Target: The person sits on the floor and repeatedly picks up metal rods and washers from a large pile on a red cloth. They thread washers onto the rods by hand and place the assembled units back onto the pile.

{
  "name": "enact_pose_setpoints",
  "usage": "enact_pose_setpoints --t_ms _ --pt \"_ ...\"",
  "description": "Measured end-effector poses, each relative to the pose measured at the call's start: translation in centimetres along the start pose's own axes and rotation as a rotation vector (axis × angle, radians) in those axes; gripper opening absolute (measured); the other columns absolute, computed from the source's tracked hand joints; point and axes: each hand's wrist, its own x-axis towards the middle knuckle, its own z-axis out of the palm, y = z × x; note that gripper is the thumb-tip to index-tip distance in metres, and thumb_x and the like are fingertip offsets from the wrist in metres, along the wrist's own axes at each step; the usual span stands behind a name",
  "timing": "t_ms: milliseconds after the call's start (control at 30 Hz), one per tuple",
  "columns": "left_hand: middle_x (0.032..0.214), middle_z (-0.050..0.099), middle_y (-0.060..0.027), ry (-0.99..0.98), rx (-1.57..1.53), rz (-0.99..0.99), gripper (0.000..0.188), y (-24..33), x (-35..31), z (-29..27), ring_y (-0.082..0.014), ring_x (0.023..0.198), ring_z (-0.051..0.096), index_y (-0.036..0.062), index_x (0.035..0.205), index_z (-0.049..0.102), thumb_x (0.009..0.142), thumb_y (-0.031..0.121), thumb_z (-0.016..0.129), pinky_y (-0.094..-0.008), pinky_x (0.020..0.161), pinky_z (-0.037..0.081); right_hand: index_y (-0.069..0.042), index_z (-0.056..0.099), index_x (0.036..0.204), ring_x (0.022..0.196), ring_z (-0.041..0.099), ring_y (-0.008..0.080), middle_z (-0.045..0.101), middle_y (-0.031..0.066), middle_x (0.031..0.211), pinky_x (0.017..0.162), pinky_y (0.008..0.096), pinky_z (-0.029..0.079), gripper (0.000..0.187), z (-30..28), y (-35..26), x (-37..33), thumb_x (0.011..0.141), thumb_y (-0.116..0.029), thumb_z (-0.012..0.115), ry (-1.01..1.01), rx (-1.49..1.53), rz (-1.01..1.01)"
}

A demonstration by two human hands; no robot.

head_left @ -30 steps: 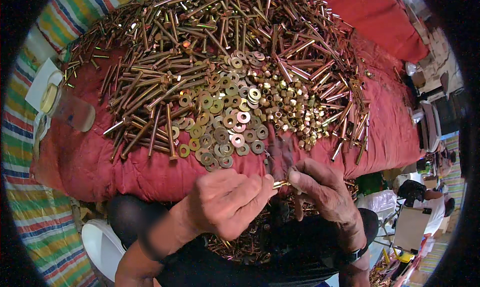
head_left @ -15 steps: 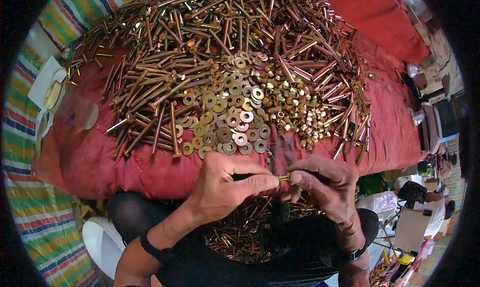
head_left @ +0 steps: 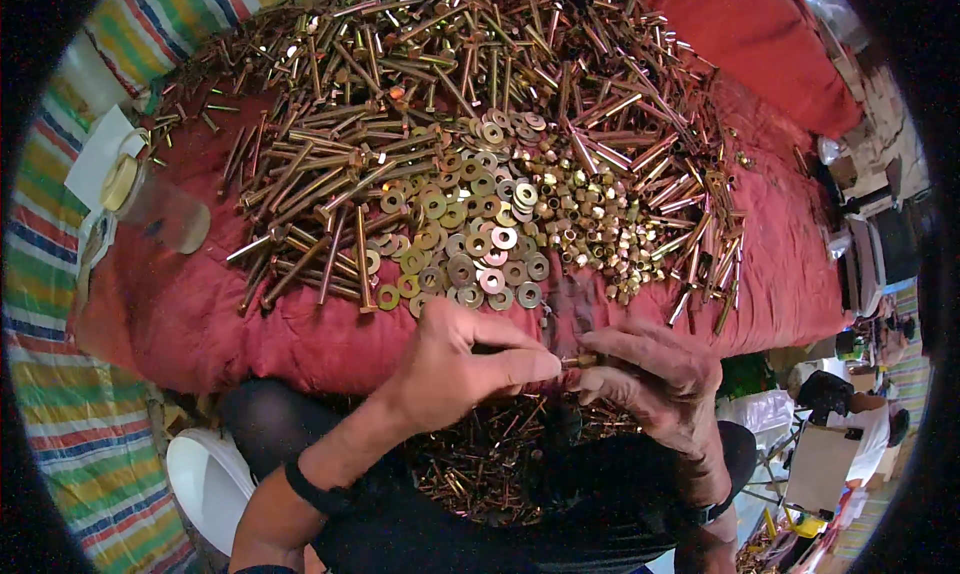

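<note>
My left hand [head_left: 450, 369] pinches a brass-coloured bolt [head_left: 576, 361] between thumb and fingers; most of its length is hidden in the hand. Its end pokes out towards my right hand [head_left: 662, 382], whose thumb and fingers stand apart around that end. Whether a nut sits on the bolt is too small to tell. Just beyond my hands lie a heap of flat washers [head_left: 461, 270] and, to its right, a heap of small nuts [head_left: 603, 222]. Long bolts [head_left: 335, 164] are piled behind and on both sides of them.
The heaps rest on a red padded cloth [head_left: 190, 324]. More bolts [head_left: 478, 474] lie below, between my legs. A clear jar [head_left: 165, 217] lies on its side at the left, near a white tub [head_left: 203, 484]. Striped sheeting [head_left: 75, 394] runs along the left. Another person [head_left: 872, 439] is far right.
The fingers of my right hand have spread away from the bolt's end. My left hand still grips the bolt in about the same place. The view has shifted slightly.
</note>
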Motion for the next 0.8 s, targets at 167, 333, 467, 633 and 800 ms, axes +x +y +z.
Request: enact_pose_setpoints --t_ms 167,333,467,633,800 --pt "0.068 0.069 -0.0084 0.106 0.512 0.452 0.013 0.2 -0.4 1.0 -0.0135 0.056 0.063 0.0012 0.09 0.081 0.087 0.014 0.082 -0.0317 0.047 0.043 0.005 0.072 0.117 0.08 0.075 0.0184 0.073 0.0106 0.097 0.068 0.0293 0.058 0.027 -0.4 0.1 0.2 0.091 -0.001 0.077 -0.055 0.15 0.164" --pt "0.067 0.067 -0.0065 -0.1 -0.289 -0.449 0.02 0.9 -0.6 -0.6 -0.0098 0.048 0.053 -0.004 0.092 0.08 0.09 0.016 0.082 -0.027 0.043 0.034 -0.001 0.073 0.118 0.086 0.075 0.0224 0.074 0.0106 0.103 0.071 0.0321 0.06 0.032 -0.1 0.0 -0.3 0.087 -0.002 0.078 -0.009 -0.201 -0.23" --pt "0.064 0.063 -0.0035 -0.21 -0.666 -0.63 0.025 1.1 -0.5 -1.0 -0.0036 0.044 0.041 -0.0082 0.093 0.079 0.092 0.017 0.082 -0.0214 0.041 0.022 -0.004 0.078 0.106 0.085 0.076 0.0262 0.076 0.0143 0.098 0.071 0.0335 0.062 0.031 0.1 -0.8 -0.9 0.076 -0.003 0.087 0.023 -0.223 -0.193" --pt "0.064 0.064 -0.0021 -0.196 -0.572 -0.653 0.025 1.4 -0.5 -0.7 -0.0051 0.045 0.045 -0.007 0.093 0.079 0.092 0.018 0.082 -0.022 0.042 0.028 0.001 0.076 0.104 0.081 0.077 0.0222 0.075 0.0133 0.095 0.067 0.0311 0.062 0.026 -0.1 -1.0 -0.6 0.08 -0.001 0.085 0.009 -0.114 -0.177" --pt "0.071 0.071 -0.0053 -0.03 0.036 -0.066 0.016 1.3 -0.9 0.2 -0.0102 0.058 0.061 -0.0013 0.092 0.081 0.089 0.015 0.083 -0.0279 0.053 0.043 0.006 0.071 0.11 0.074 0.075 0.0186 0.074 0.0119 0.091 0.061 0.0301 0.06 0.023 0.1 -0.6 -0.6 0.089 0.0 0.08 -0.019 0.182 0.115"
